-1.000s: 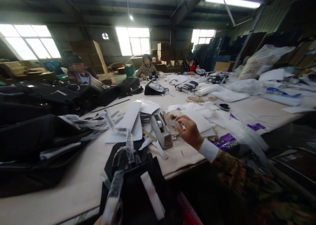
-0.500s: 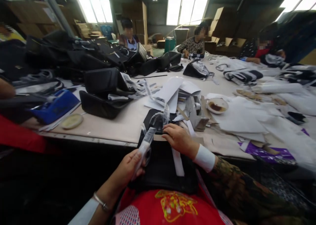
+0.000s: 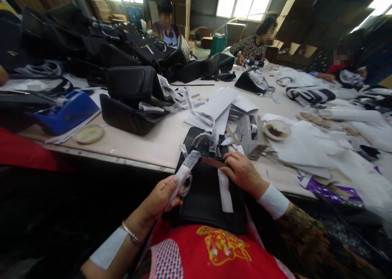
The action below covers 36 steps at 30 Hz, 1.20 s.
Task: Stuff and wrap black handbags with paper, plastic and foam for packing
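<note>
A black bag (image 3: 200, 199) leans from my lap against the table edge. My left hand (image 3: 163, 193) is closed around a strap wrapped in clear and white plastic (image 3: 184, 172), at the bag's left side. My right hand (image 3: 243, 172) has its fingers bent over the bag's upper right edge, at the end of a brown strip (image 3: 212, 162). Just under its thumb a white paper strip (image 3: 226, 193) lies down the bag's front. More clear plastic wrapping (image 3: 214, 138) loops over the bag's top part.
Beyond the bag stand white paper sheets (image 3: 219, 103) and a grey holder (image 3: 249, 138). A dish with brown liquid (image 3: 277, 130) is to the right. At left are a black bag (image 3: 131, 95), a blue tape dispenser (image 3: 65, 111) and a round lid (image 3: 88, 134). Several people sit around the table.
My right hand has slid rightward along the bag's upper edge, and the brown strip shows more. My left hand keeps its hold on the wrapped strap. The view has tilted down slightly.
</note>
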### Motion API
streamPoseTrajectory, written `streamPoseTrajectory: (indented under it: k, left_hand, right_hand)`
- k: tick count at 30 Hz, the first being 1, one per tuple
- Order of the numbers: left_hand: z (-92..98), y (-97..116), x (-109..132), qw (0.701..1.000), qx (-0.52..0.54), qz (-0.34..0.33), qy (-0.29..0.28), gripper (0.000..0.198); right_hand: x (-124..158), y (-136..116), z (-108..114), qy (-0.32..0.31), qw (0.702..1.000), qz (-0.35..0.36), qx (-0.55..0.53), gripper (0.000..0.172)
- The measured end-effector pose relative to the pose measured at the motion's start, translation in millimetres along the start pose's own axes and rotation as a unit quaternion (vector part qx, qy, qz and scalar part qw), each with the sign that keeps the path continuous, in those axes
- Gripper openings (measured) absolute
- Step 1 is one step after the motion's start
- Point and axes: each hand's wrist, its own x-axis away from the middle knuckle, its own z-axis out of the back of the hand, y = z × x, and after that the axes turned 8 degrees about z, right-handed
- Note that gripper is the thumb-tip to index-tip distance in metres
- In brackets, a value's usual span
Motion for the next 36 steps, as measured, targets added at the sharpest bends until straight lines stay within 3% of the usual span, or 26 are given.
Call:
streamPoseTrajectory:
  k: [3,5,9,13,16,18,20,23,26,27,29,30,31,33,36]
  left_hand:
    - [0.2,-0.8,0.3,1.0,0.001,0.003,0.008,0.045]
    - [-0.4,-0.2,0.5,1.0,0.001,0.006,0.012,0.045]
    - [-1.8,1.7,0.7,1.0,-0.006,0.011,0.016,0.044]
    - [-2.1,1.3,-0.3,1.0,-0.003,0.013,0.023,0.043]
    - [-1.6,-0.1,-1.2,1.0,0.0,0.018,0.026,0.045]
    - [-1.5,-0.5,-1.4,0.999,-0.003,0.02,0.028,0.044]
    - [-1.9,-0.1,-1.2,1.0,-0.004,0.018,0.024,0.044]
    - [-3.8,1.8,-0.3,1.0,-0.002,0.014,0.017,0.043]
    - [-6.7,3.6,1.3,1.0,0.0,0.013,0.02,0.043]
    - [-7.6,3.9,1.9,1.0,0.001,0.011,0.022,0.043]
    - [-9.2,4.1,3.0,1.0,0.007,0.005,0.025,0.042]
    - [-9.7,4.0,3.5,1.0,0.013,0.001,0.028,0.041]
    - [-10.2,3.9,4.0,0.999,0.018,-0.003,0.032,0.04]
    - [-11.0,3.8,4.8,0.999,0.022,-0.008,0.036,0.039]
    - [-12.7,4.4,6.0,0.999,0.016,-0.006,0.037,0.043]
  right_hand:
    - [-4.1,-10.4,15.5,0.025,0.991,-0.097,-0.093,0.023]
    - [-8.3,-17.5,23.1,0.063,0.951,-0.189,-0.237,0.025]
    - [-17.8,-27.0,25.0,0.141,0.773,-0.289,-0.547,0.02]
    - [-21.9,-33.8,16.7,0.188,0.62,-0.307,-0.697,0.019]
    - [-19.7,-39.1,10.6,0.166,0.533,-0.289,-0.778,0.016]
    - [-17.1,-43.1,7.9,0.125,0.504,-0.282,-0.807,0.018]
    - [-14.1,-49.4,6.4,0.092,0.513,-0.286,-0.804,0.029]
    - [-9.2,-67.3,6.5,0.051,0.582,-0.271,-0.765,0.03]
    - [-3.2,-93.5,8.7,-0.027,0.631,-0.236,-0.739,0.063]
    - [-1.1,-101.8,9.4,-0.063,0.637,-0.234,-0.731,0.064]
    - [2.2,-114.1,9.2,-0.146,0.672,-0.244,-0.684,0.038]
    - [3.2,-117.2,8.0,-0.181,0.703,-0.251,-0.64,0.021]
    - [3.6,-118.1,5.8,-0.205,0.736,-0.26,-0.59,0.016]
    - [2.4,-114.7,-1.2,-0.205,0.786,-0.286,-0.509,0.023]
    - [-3.6,-103.8,-15.1,-0.159,0.814,-0.299,-0.472,0.015]
